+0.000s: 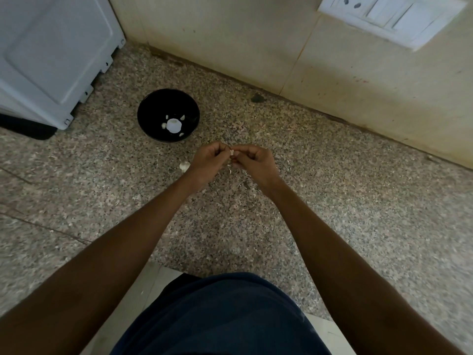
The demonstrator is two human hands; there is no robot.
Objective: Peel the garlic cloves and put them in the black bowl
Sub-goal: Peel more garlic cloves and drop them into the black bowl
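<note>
Garlic clove [232,152]: small, light, papery-skinned, slippery once bare. You pinch it between left hand [207,160] and right hand [252,161], just right of the black bowl [153,111]; grip by the ends.

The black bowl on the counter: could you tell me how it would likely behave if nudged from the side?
The black bowl holds only a few small cloves, so it is probably light and would slide on the smooth stone counter. Its low, wide shape seems unlikely to tip.

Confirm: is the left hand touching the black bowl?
Apart. The head view shows bare counter between the left hand and the bowl; the hand pinches a garlic clove together with the right hand.
</note>
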